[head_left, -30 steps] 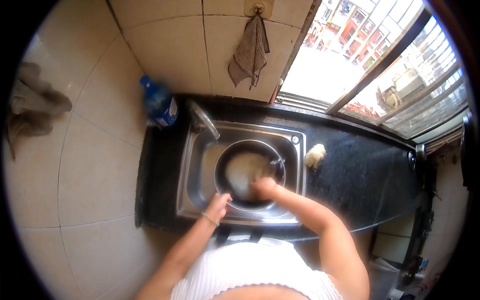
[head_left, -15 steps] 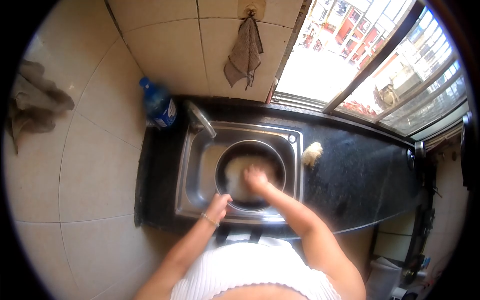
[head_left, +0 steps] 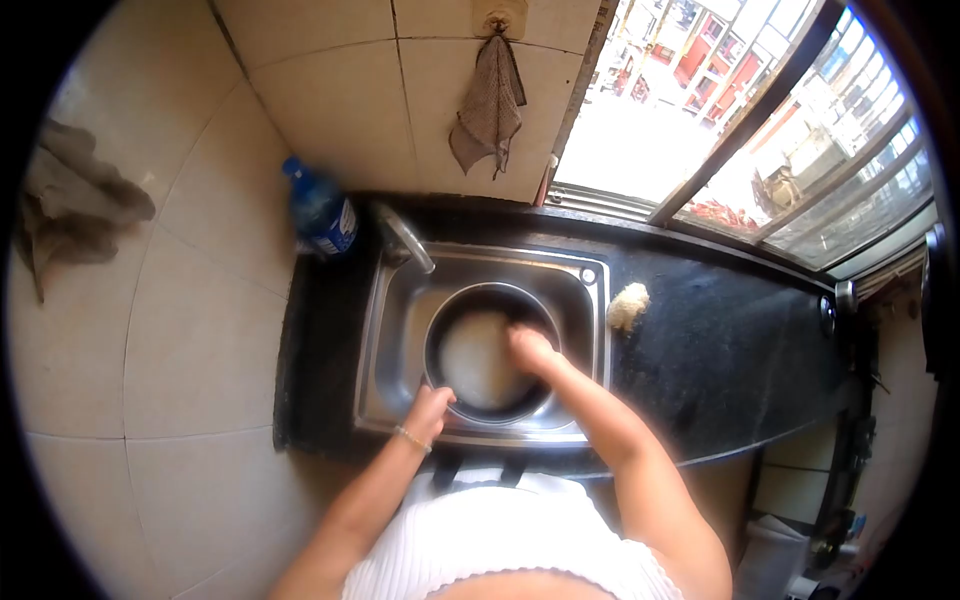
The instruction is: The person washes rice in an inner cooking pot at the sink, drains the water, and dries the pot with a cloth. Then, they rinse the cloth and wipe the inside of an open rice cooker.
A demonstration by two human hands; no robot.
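A round metal pot (head_left: 437,318) with a dark inside and a shiny rim sits in the stainless steel sink (head_left: 385,385). Cloudy whitish liquid (head_left: 480,358) covers its bottom; whether anything lies in the liquid is unclear. My left hand (head_left: 432,408), with a bracelet at the wrist, grips the pot's near left rim. Inside the pot, by its right wall, is my right hand (head_left: 532,350). Its fingers look curled together and are slightly blurred, and I cannot see what is in them. Over the sink's back left corner reaches the faucet (head_left: 408,242).
A pale scrubber or sponge (head_left: 628,307) lies on the black counter (head_left: 720,350) right of the sink. A blue bottle (head_left: 322,212) stands at the back left. One cloth (head_left: 490,110) hangs on the tiled wall, and a grey cloth (head_left: 85,195) hangs farther left. The barred window (head_left: 740,130) is at the right.
My right hand has moved from the middle of the pot to its right side, and its fingers look more closed. The pot has shifted slightly left, with my left hand still on its rim.
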